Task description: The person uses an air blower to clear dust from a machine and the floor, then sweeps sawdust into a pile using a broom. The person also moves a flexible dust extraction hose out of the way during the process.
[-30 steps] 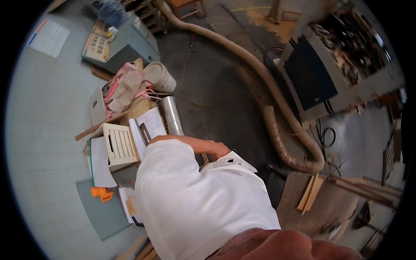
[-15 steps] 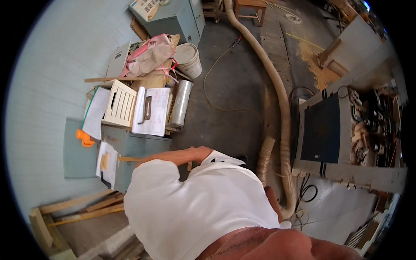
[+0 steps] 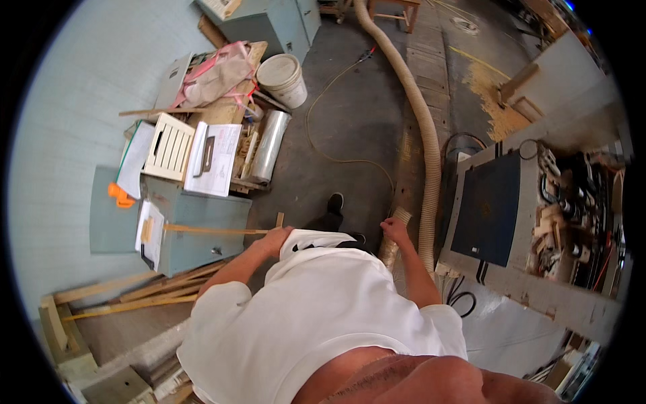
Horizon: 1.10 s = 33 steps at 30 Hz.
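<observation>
My left hand (image 3: 276, 241) is curled at the hem of my white shirt (image 3: 336, 289). A thin wooden strip (image 3: 214, 229) runs from the left to this hand, and a short upright wooden piece (image 3: 280, 219) shows just beyond it. The fingers are mostly hidden, so whether they grip the strip, the hem or something else cannot be told. On the other side, my right hand (image 3: 395, 229) is closed, with nothing visible sticking out of it. It is nearest to the open end of a short ribbed hose (image 3: 389, 250).
A long beige hose (image 3: 418, 108) runs along the floor. On the right stands a machine with a dark panel (image 3: 489, 209). To the left are a grey-blue cabinet (image 3: 208, 252), papers (image 3: 217, 168), a slatted cream box (image 3: 169, 149), a white bucket (image 3: 281, 77) and timber lengths (image 3: 161, 286).
My left hand has drawn back and left along the shirt hem. The right hand has come into view beside the hose. A shoe shows ahead, and the view has shifted.
</observation>
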### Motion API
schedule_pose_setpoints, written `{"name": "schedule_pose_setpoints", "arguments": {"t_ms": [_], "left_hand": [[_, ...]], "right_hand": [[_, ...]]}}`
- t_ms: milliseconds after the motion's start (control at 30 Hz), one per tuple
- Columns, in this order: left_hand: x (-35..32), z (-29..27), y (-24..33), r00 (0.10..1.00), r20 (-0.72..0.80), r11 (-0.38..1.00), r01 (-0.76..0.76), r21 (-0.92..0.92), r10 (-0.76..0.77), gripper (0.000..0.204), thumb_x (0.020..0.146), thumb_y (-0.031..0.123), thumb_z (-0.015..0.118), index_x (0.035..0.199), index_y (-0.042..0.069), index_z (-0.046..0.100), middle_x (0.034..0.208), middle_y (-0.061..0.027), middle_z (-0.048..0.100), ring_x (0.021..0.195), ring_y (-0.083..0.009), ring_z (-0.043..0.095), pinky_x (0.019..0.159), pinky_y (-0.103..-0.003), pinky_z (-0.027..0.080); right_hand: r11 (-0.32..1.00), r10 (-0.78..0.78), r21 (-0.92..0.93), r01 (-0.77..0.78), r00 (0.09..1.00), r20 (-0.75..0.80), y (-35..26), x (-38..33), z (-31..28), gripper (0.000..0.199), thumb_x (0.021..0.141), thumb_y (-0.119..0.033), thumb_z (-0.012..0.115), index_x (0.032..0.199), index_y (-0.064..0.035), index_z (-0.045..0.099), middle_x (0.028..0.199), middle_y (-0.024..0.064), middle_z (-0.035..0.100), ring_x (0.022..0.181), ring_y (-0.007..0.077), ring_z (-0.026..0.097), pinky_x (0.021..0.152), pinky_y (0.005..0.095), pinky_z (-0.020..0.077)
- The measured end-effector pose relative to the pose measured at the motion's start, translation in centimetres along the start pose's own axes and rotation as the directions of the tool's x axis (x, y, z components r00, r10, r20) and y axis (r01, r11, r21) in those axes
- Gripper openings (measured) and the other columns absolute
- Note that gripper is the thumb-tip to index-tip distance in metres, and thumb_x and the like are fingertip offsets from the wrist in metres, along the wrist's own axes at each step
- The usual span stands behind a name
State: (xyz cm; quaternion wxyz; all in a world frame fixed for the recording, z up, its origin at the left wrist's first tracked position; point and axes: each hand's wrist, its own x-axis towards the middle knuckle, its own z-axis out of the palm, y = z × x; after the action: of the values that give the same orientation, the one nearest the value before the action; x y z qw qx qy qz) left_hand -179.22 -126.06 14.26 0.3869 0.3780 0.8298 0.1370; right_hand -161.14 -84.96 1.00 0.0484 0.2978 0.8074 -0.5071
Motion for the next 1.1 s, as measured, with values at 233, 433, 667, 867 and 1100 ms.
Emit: {"name": "schedule_pose_setpoints", "arguments": {"t_ms": [233, 433, 667, 867, 1100], "left_hand": [[4.9, -4.9, 3.5, 0.995, 0.078, 0.987, -0.067, 0.147, 0.056, 0.075, 0.055, 0.026, 0.085, 0.121, 0.016, 0.05, 0.106, -0.0153, 0.06, 0.102, -0.0366, 0.059, 0.083, -0.047, 0.05], [11.9, -5.7, 0.1, 0.992, 0.111, 0.994, -0.074, 0.081, 0.065, 0.072, 0.055, 0.024, 0.086, 0.12, 0.018, 0.056, 0.105, -0.0121, 0.064, 0.103, -0.0332, 0.061, 0.084, -0.045, 0.052], [22.0, -16.3, -0.6, 0.987, 0.139, 0.989, -0.096, 0.116, 0.08, 0.064, 0.058, 0.028, 0.084, 0.115, 0.018, 0.058, 0.103, -0.0103, 0.067, 0.103, -0.0342, 0.061, 0.087, -0.045, 0.051], [29.9, -20.9, -6.2, 0.969, 0.232, 0.996, 0.086, -0.013, -0.081, 0.083, 0.058, 0.026, 0.084, 0.132, 0.009, 0.052, 0.127, -0.0162, 0.059, 0.12, -0.0306, 0.054, 0.1, -0.04, 0.045], [34.5, -18.2, -14.2, 0.884, 0.435, 0.868, 0.342, -0.359, -0.169, 0.073, 0.071, 0.024, 0.077, 0.136, 0.006, 0.049, 0.13, -0.0131, 0.058, 0.116, -0.0246, 0.057, 0.098, -0.036, 0.046]], "right_hand": [[0.991, 0.107, -0.105, -0.084, 0.964, 0.241, -0.7, -2.5, 0.0, 0.031, 0.081, -0.029, 0.065, 0.088, 0.0007, 0.07, 0.069, 0.0099, 0.067, 0.063, 0.019, 0.063, 0.062, 0.0342, 0.0497], [0.942, 0.166, -0.331, -0.056, 0.934, 0.315, 3.4, -0.8, -2.9, 0.027, 0.083, -0.027, 0.064, 0.088, -0.001, 0.069, 0.07, 0.0085, 0.065, 0.063, 0.0187, 0.062, 0.06, 0.0346, 0.049], [0.911, 0.161, -0.405, -0.077, 0.971, 0.177, 4.4, 6.7, -6.3, 0.023, 0.084, -0.026, 0.063, 0.087, -0.0029, 0.068, 0.071, 0.0069, 0.063, 0.063, 0.0183, 0.06, 0.058, 0.035, 0.0482], [0.98, 0.197, -0.026, -0.197, 0.98, 0.02, -0.4, 16.5, -7.5, 0.021, 0.086, -0.024, 0.062, 0.089, -0.0037, 0.067, 0.072, 0.0056, 0.062, 0.062, 0.0168, 0.058, 0.055, 0.0336, 0.0468], [0.777, 0.573, 0.269, -0.569, 0.816, 0.07, -9.4, 24.0, -10.4, 0.022, 0.088, -0.023, 0.065, 0.091, -0.0014, 0.07, 0.068, 0.0023, 0.061, 0.056, 0.0126, 0.054, 0.048, 0.0274, 0.0415]]}}
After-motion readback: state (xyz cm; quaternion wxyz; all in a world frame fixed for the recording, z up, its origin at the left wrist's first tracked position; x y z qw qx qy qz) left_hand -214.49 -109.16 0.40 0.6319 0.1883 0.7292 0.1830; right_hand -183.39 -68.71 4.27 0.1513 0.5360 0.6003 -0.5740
